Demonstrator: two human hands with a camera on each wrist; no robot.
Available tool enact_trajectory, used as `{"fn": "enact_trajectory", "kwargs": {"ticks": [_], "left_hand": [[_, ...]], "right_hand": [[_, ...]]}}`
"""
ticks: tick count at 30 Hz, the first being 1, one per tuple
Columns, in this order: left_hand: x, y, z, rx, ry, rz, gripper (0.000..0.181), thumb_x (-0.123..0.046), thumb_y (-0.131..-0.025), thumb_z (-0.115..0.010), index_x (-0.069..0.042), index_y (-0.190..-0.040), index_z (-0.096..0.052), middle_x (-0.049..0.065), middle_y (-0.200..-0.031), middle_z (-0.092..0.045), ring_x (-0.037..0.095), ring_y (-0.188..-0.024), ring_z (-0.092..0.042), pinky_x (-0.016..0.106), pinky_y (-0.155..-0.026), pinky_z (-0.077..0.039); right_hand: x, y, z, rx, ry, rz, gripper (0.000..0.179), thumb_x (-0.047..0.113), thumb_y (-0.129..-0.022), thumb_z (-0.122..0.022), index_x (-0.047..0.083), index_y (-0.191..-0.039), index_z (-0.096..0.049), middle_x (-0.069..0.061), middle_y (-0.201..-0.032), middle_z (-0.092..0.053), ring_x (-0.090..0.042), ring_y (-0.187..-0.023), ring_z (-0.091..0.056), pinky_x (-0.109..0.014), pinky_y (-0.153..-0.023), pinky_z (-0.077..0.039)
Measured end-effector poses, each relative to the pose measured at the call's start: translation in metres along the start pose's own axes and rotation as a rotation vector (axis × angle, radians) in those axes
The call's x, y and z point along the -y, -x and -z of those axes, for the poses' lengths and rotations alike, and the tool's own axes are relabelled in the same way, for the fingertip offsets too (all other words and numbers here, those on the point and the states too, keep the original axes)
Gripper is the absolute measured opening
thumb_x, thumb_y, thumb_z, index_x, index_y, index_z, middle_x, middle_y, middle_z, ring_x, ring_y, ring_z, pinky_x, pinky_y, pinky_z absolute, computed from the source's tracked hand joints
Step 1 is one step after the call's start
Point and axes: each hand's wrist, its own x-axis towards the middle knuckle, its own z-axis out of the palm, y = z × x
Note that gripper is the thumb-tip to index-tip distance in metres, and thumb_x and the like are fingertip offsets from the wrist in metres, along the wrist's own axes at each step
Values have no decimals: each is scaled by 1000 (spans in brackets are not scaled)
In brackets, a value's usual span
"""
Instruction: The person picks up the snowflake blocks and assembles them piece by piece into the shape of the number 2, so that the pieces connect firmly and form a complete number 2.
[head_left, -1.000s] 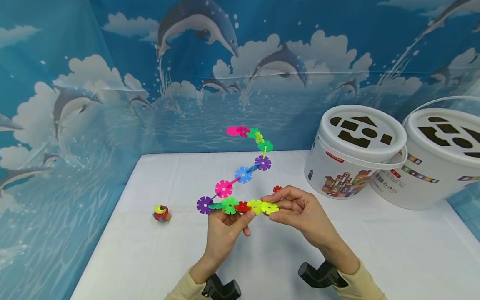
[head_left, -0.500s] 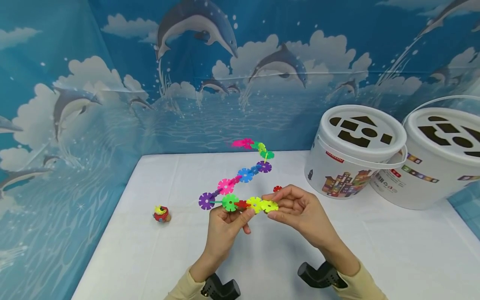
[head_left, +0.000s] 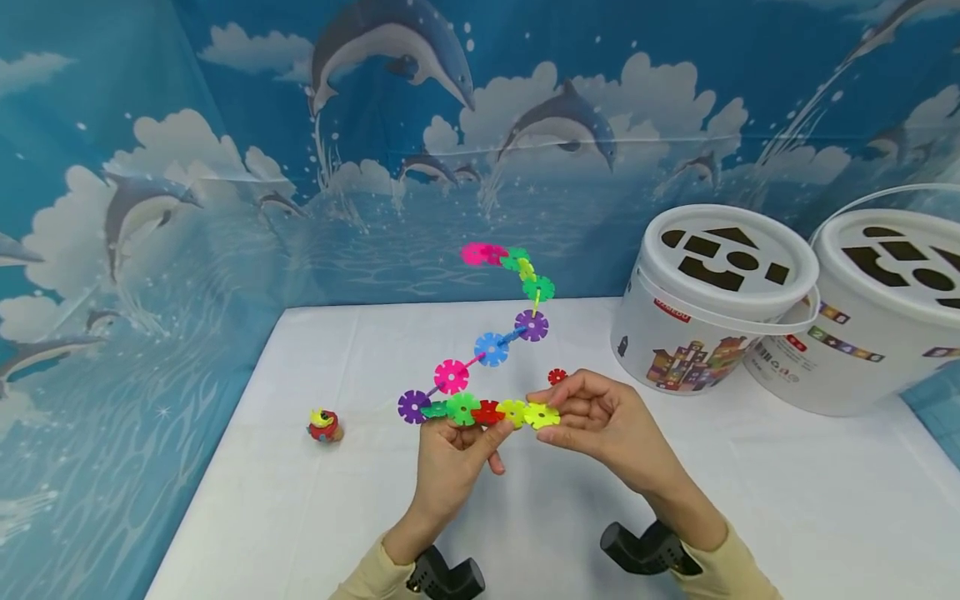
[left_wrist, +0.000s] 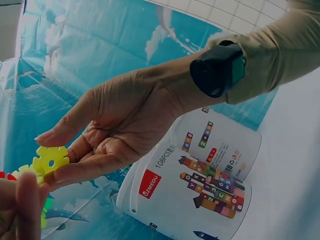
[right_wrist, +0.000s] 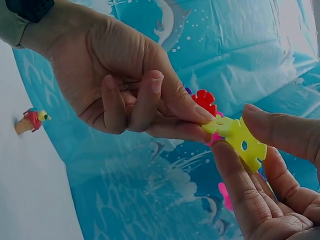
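Observation:
A long, curved chain of notched plastic snowflake discs in several colours hangs in the air in the head view. My left hand (head_left: 453, 467) pinches it near a yellow disc (head_left: 512, 412), beside the red disc (head_left: 488, 413). On the end yellow disc (head_left: 542, 415), my right hand (head_left: 600, 425) has thumb and fingers pinched; the two yellow discs join at their edges. From the purple disc (head_left: 413, 407) at the left bend, the chain runs back and up to a pink disc (head_left: 474, 253). In the right wrist view, both hands' fingertips meet around the yellow disc (right_wrist: 245, 145).
A loose red disc (head_left: 557, 377) lies on the white table (head_left: 360, 517) behind my right hand. To the left stands a small red and yellow parrot toy (head_left: 324, 426). Two white lidded buckets (head_left: 675, 292) with shape cutouts stand at the back right, before a dolphin-printed cloth (head_left: 375, 233).
The chain's far end dipped half a second ago and is now raised again, with the discs turned slightly. Both hands keep their pinch in nearly the same place.

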Motion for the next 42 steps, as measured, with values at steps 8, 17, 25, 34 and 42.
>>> {"fn": "enact_trajectory", "kwargs": {"ticks": [8, 17, 25, 34, 42], "left_hand": [[0, 2, -1, -17, -36, 18, 12, -4, -84, -71, 3, -94, -69, 13, -65, -66, 17, -40, -53, 26, -41, -42], [-1, 5, -2, -45, -44, 48, 15, -6, -84, -72, 2, -96, -68, 12, -65, -64, 15, -41, -52, 23, -44, -44], [1, 4, -4, -34, 7, 48, 13, -5, -86, -69, 4, -96, -68, 13, -71, -67, 14, -41, -50, 22, -45, -43], [3, 0, -5, -37, 103, 147, 20, -11, -89, -68, 5, -99, -64, 7, -70, -66, 13, -46, -52, 21, -44, -33], [3, -2, -3, -89, 87, 198, 20, -14, -85, -72, 2, -95, -65, 5, -57, -55, 15, -46, -53, 22, -46, -31]], "right_hand": [[5, 2, 0, -6, 36, -27, 24, -7, -79, -72, -7, -95, -54, -21, -111, -64, -29, -95, -66, -36, -78, -52], [5, 3, -6, -20, 62, 3, 24, -6, -79, -73, -7, -92, -53, -31, -111, -60, -32, -95, -65, -37, -78, -52], [2, 0, -6, -34, 22, -16, 24, -6, -80, -71, -7, -96, -52, -25, -111, -63, -30, -96, -65, -37, -79, -52], [-5, -4, -6, -36, -37, 25, 21, -12, -81, -67, -6, -95, -51, -17, -109, -65, -27, -97, -65, -37, -80, -51], [-8, -6, -8, -18, -21, -3, 17, -8, -85, -65, -5, -95, -52, -19, -114, -63, -28, -102, -63, -38, -83, -50]]}}
